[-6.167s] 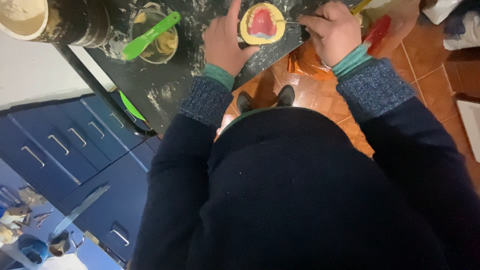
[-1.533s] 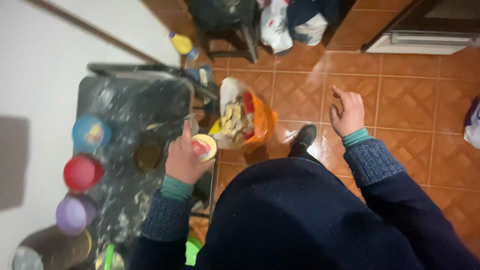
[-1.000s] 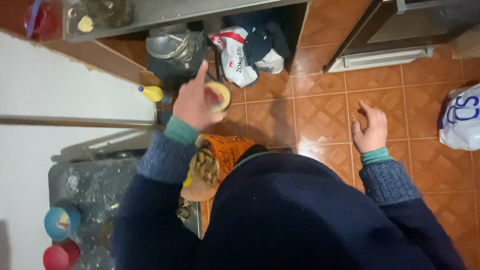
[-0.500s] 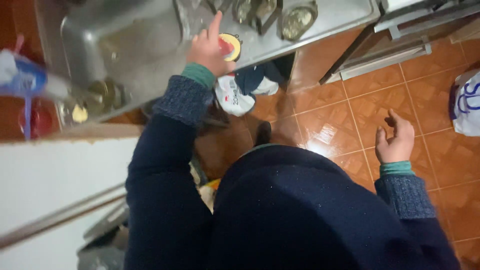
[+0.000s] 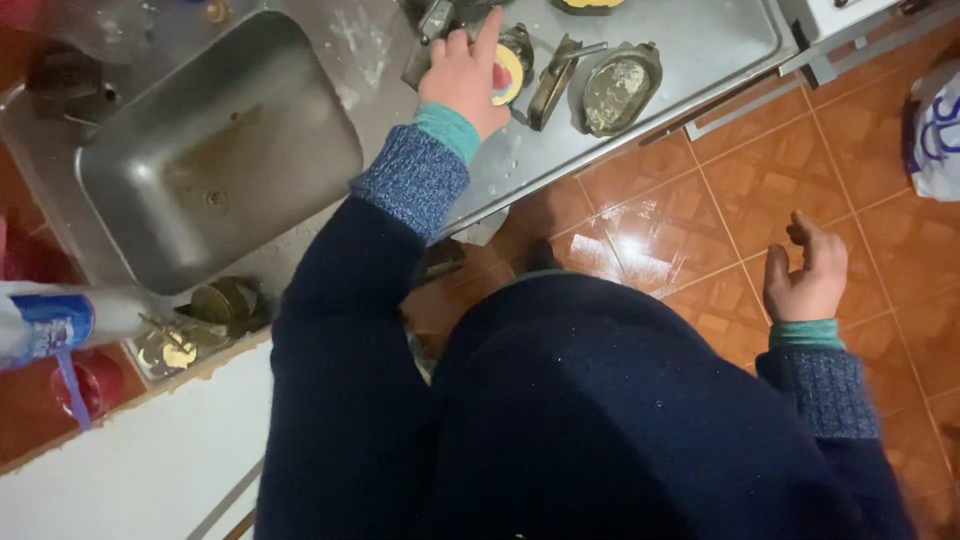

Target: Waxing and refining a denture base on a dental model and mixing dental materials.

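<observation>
Steel sink point(image 5: 215, 165) fills the top left, basin bare except for a stained floor and the drain. The drainboard point(image 5: 690, 50) runs right from it. The orange tile floor point(image 5: 680, 200) lies below both.

On the drainboard sit 2 open oval tins: 1 flat point(image 5: 622, 88) showing pale residue, 1 tipped on edge point(image 5: 556, 78) just left of it. More small tins point(image 5: 200, 325) cluster at the sink's near corner, bottom left.

Step in hand, as I read it: carrying the small round disc point(image 5: 512, 72), pale yellow rim with a red centre, over to the drainboard. My left hand point(image 5: 462, 75) holds it, fingers curled round its left edge, index finger pointing up past it. The disc sits at my fingertips, right of the palm and partly hidden by it. It hovers over or just touches the steel. I cannot tell which.

Next move likely calls for a free patch of drainboard between the disc and the tipped tin, with little room there.

My right hand point(image 5: 808, 280) hangs over the floor, empty, fingers loosely curled, well apart from everything.
</observation>
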